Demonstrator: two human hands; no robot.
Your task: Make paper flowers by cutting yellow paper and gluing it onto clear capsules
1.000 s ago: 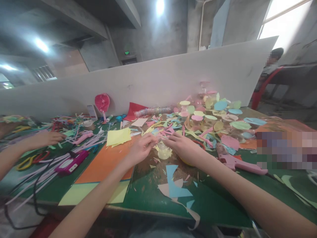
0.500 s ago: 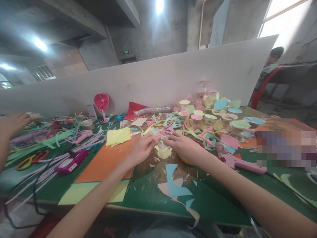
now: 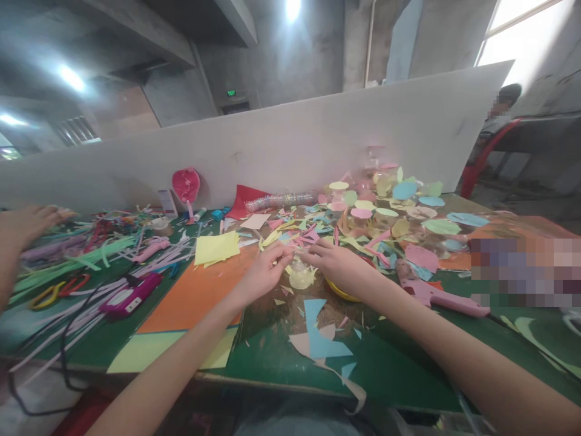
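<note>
My left hand (image 3: 272, 265) and my right hand (image 3: 333, 260) meet over the middle of the table, fingers pinched close together. What lies between the fingertips is too small to make out. Just beneath them sits a small clear plastic piece with pale yellow paper (image 3: 302, 278) around its base; I cannot tell whether the fingers touch it. A yellow scissor-like handle (image 3: 341, 293) shows partly under my right hand. Nearer to me lie a blue paper offcut (image 3: 320, 339) and small scraps.
Right of my forearm rests a pink glue gun (image 3: 440, 298). Paper discs on clear plastic pieces (image 3: 403, 192) crowd the back right. On the left are orange card (image 3: 190, 297), yellow paper (image 3: 216, 249), a magenta device (image 3: 131, 297) and another person's hand (image 3: 34, 225).
My fingers shift slightly over the clear piece, and my left hand turns a little. The other person's hand at the left has also moved slightly.
</note>
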